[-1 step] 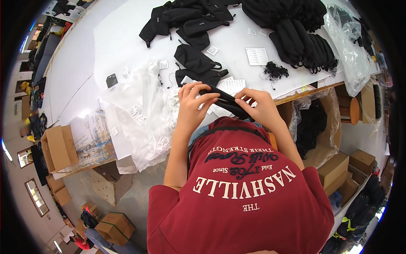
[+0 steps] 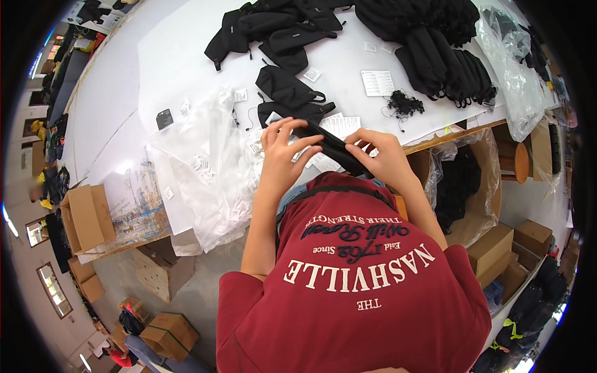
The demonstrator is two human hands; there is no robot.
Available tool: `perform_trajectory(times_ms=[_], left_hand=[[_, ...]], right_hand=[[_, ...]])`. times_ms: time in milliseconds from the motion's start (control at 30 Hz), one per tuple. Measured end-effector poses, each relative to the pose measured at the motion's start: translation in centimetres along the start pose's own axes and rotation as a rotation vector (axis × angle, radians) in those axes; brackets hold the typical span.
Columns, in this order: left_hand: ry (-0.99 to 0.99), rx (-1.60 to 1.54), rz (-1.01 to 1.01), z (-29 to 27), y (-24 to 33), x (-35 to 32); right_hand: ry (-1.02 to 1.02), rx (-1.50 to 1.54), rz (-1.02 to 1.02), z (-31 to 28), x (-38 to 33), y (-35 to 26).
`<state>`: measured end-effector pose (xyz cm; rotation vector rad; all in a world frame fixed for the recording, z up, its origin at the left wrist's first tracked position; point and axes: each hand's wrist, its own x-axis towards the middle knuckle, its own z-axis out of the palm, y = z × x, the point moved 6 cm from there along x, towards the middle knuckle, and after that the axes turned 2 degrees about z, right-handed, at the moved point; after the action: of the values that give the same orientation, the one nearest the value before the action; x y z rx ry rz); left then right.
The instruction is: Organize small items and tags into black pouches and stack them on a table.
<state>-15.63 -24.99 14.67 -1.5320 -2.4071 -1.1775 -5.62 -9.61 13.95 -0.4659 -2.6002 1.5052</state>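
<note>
A black fabric pouch [image 2: 336, 149] is held at the table's near edge, slanting between my two hands. My left hand [image 2: 283, 149] grips its upper left end, the fingers bent and somewhat apart, with part of the grip hidden behind the cloth. At the pouch's right side, my right hand [image 2: 380, 155] pinches the edge between thumb and fingers. Just beyond lie more black pouches [image 2: 289, 87] with loops and white tags. White printed labels [image 2: 341, 124] are spread beneath and behind the held pouch.
Crumpled clear plastic [image 2: 205, 168] covers the table to my left. A heap of black pouches [image 2: 435, 62] lies far right, near a tangle of black cords [image 2: 405, 103] and a white printed card [image 2: 377, 82]. An open carton [image 2: 482, 205] with black goods stands below the table's right edge.
The pouch between my hands looks flatter, with fewer open folds showing. My left fingers have shifted slightly; my right hand stays nearly in place.
</note>
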Motion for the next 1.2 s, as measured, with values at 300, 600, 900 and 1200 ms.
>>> perform_trajectory(times_ms=[300,600,900,1200], left_hand=[[0.169,-1.770,-0.467,5.4,-3.7,-3.6],[0.416,-1.659,-0.762,5.5,-3.7,-4.1],[0.458,-2.198,-0.569,6.4,-5.2,-3.0],[0.599,-2.164,-0.553,4.8,-7.1,-3.9]], right_hand=[[0.009,0.420,-0.073,0.1,-0.5,-1.6],[-0.190,0.476,0.030,0.3,-0.3,-1.6],[-0.461,0.283,0.042,2.0,-1.7,0.8],[-0.098,-0.243,-0.206,2.3,0.2,4.9]])
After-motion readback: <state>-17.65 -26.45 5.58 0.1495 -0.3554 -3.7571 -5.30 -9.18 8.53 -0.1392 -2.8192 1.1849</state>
